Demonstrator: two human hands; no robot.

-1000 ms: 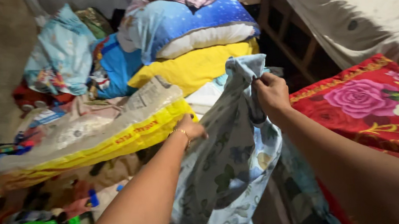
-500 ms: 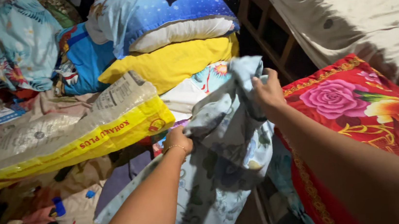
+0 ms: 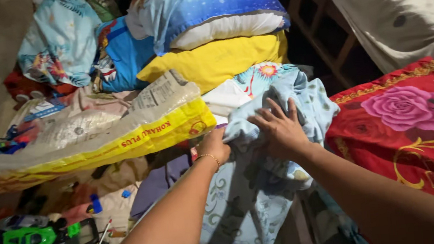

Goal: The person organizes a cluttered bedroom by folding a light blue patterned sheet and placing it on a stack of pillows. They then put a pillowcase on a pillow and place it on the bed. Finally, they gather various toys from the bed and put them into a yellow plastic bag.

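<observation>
A light blue patterned cloth (image 3: 255, 187) lies bunched over the pile in front of me. My left hand (image 3: 214, 144), with a thin bracelet at the wrist, grips its left edge next to a yellow and clear plastic sack (image 3: 101, 136). My right hand (image 3: 280, 126) presses flat on top of the cloth with its fingers spread. Behind the cloth, a yellow pillow (image 3: 221, 58) carries a blue and white pillow (image 3: 206, 6).
A red blanket with a pink rose (image 3: 408, 119) covers the right side. A wooden bed frame (image 3: 326, 42) and a pale mattress (image 3: 402, 8) stand at the back right. A green toy car (image 3: 26, 238) and other toys and clothes clutter the lower left.
Both hands have lowered the cloth onto the pile. My right hand let go of the raised corner and now lies flat on the cloth. The view shifted closer.
</observation>
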